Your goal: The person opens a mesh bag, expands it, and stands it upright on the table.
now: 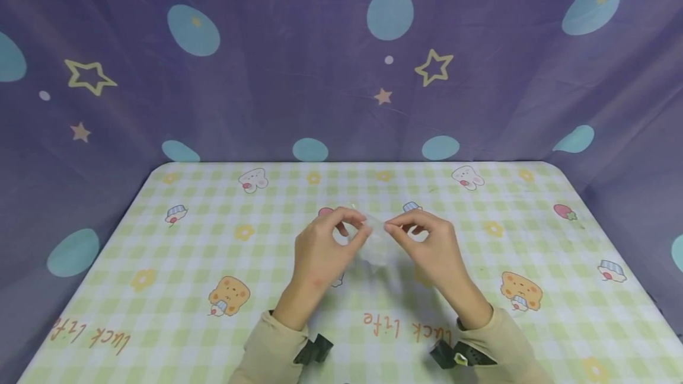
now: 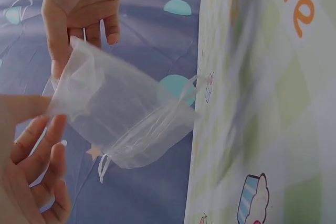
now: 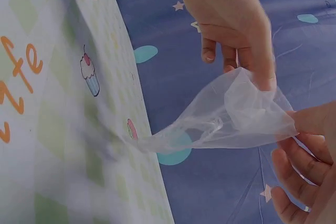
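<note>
A sheer white organza drawstring bag (image 2: 123,108) hangs between my two hands above the table. My left hand (image 1: 324,248) pinches one upper corner between thumb and index finger. At the opposite corner, the thumb and index finger of my right hand (image 1: 429,248) do the same. The bag's gathered drawstring end points down, with thin cord loops (image 2: 103,169) dangling from it in the left wrist view. A denser white patch (image 3: 244,100) shows through the cloth near the held end. The other fingers of both hands are loosely bent.
The table wears a green and white checked cloth (image 1: 288,325) printed with cartoon figures and lettering. A purple curtain (image 1: 267,93) with stars and blue ovals stands behind and at both sides. Dark wrist devices (image 1: 315,349) sit at both sleeve cuffs.
</note>
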### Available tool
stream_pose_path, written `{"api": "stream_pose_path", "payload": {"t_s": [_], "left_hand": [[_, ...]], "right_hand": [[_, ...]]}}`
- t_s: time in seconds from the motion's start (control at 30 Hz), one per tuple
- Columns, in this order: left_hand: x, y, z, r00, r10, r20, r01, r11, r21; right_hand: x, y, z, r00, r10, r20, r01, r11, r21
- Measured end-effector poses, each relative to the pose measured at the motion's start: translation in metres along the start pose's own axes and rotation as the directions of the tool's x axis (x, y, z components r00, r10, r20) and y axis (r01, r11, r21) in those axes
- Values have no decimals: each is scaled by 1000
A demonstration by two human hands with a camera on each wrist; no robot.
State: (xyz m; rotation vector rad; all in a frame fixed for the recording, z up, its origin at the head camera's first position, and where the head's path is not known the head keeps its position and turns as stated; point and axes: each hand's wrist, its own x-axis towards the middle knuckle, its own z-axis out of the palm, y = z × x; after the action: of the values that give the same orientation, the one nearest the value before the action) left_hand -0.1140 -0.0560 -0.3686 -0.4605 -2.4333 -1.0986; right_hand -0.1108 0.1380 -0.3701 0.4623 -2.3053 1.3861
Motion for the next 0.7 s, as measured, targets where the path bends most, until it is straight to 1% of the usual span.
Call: {"api": "stream_pose_path", "payload": {"t_s": [0.07,0.17,0.3,0.43,0.57,0.7], "left_hand": [[0,1,1,1000,14,18,-15,1000,8],[-1,2,3,999,43,27,-44,998,51],[-3,3,5,998,65,12,-66,991,114],[-2,2,4,998,51,-23,-47,990,137],[-2,1,2,998,16,-65,-7,991,134],[-1,1,2,997,-14,-75,24,991,132]], "right_hand": [[0,0,0,1000,-10,-10,10,1000,-8],[-1,0,1,1000,-20,-17,20,1000,-14],[-2,-1,3,999,-26,-18,26,1000,-11],[-2,-1,4,1000,-17,-2,16,1000,-20],[-2,-2,4,1000,9,23,-8,999,-41],[-1,-3,3,1000,7,29,-5,999,-51]]}}
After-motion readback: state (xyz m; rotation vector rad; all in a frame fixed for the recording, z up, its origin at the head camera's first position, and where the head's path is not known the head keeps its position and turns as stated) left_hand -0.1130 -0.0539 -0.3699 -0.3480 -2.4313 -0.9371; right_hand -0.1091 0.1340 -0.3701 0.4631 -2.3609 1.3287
